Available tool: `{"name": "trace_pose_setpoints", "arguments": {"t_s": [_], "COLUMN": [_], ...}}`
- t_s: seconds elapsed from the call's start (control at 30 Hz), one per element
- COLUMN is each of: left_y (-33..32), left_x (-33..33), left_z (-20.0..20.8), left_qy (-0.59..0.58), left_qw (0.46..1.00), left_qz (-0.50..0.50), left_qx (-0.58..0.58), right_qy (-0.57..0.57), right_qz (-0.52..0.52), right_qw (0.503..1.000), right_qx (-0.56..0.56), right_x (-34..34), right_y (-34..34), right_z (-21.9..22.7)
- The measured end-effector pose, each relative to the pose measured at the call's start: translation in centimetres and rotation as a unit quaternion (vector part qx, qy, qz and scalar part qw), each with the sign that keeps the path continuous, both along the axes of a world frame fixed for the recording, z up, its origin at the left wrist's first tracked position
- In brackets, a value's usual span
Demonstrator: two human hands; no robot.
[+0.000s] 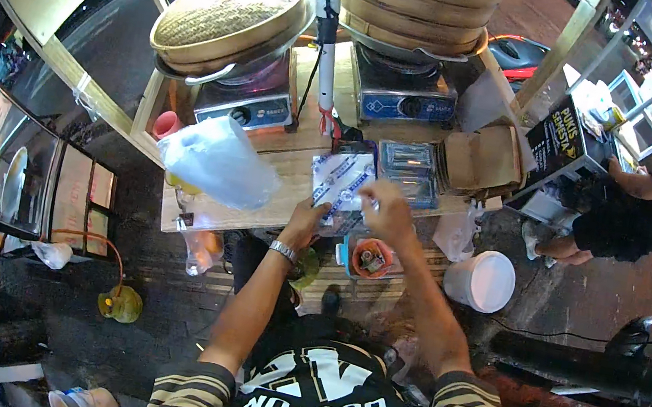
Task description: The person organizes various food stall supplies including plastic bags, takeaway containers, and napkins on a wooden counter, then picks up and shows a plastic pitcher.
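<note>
A white packet with blue printed stripes (338,173) is held up at the front edge of the wooden counter. My left hand (307,224), with a watch on its wrist, grips it by the lower left side. At the packet's right edge is my right hand (387,213), its fingers curled into a pinch; what lies between them is too small to make out. Just right of the packet, flat clear plastic packs (407,165) lie on the counter. Folded brown cardboard boxes (482,158) are stacked beyond them. A white plastic bag (220,161) rests to the left.
Two bamboo steamers (230,26) (417,5) sit over gas stoves (245,110) (403,92), with a white pole (323,41) between them. Below the counter are an orange bowl (372,258) and a white lidded bucket (480,281). Another person (640,211) sits at right.
</note>
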State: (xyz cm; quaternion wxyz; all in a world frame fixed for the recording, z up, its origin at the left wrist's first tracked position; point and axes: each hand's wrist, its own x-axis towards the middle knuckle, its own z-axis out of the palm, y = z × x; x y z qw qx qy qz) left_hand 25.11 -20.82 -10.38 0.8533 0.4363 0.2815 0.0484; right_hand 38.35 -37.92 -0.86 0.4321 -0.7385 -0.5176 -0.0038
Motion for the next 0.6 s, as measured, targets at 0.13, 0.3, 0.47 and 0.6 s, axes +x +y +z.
{"name": "trace_pose_setpoints", "arguments": {"t_s": [0.13, 0.3, 0.47, 0.6], "left_y": [-1.3, -0.8, -0.8, -1.1], "left_x": [-0.4, -0.5, -1.2, -1.1], "left_z": [2.6, -1.0, 1.7, 2.2], "left_qy": [0.042, 0.008, 0.043, 0.018], "left_qw": [0.998, 0.982, 0.985, 0.997], "left_qz": [0.0, 0.0, -0.007, 0.021], "left_qx": [0.036, 0.187, 0.165, 0.066], "right_qy": [-0.026, -0.177, -0.138, -0.201], "right_qz": [-0.045, -0.047, -0.016, 0.004], "right_qw": [0.994, 0.973, 0.979, 0.974], "right_qx": [-0.092, -0.137, -0.149, -0.108], "right_x": [-3.8, -2.9, -2.6, -2.6], "right_y": [-1.7, -1.0, -0.9, -1.2], "right_z": [-2.1, -4.7, -2.9, -3.1]}}
